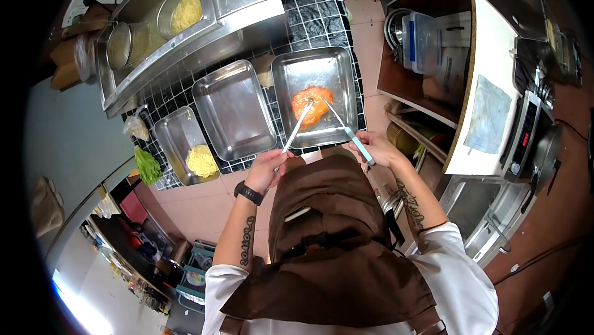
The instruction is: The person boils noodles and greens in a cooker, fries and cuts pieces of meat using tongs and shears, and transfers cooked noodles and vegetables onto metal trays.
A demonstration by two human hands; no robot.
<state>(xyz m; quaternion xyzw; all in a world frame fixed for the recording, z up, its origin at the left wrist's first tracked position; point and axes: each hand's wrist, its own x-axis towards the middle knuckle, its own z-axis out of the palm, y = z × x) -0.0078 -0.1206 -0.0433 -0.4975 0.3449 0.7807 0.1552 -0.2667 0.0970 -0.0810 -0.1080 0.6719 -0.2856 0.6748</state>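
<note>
An orange-brown piece of food (314, 105) lies in a metal tray (346, 69) in front of me. My left hand (265, 171) grips silver tongs (297, 126), whose tips touch the food. In my right hand (376, 149) is a knife with a light blue handle (361, 147); its pointed blade reaches the food's right side. Left of this tray stands a second metal tray (235, 112) with nothing in it. A smaller tray (171, 134) farther left holds pale yellow noodles (202, 162).
A metal basin unit (244, 16) with strainers, one holding noodles (186, 12), is at the upper left. Green leaves (147, 165) lie by the table's left edge. On the right stand shelves with a plastic container (424, 44) and a white counter (455, 149) with a cloth (488, 115).
</note>
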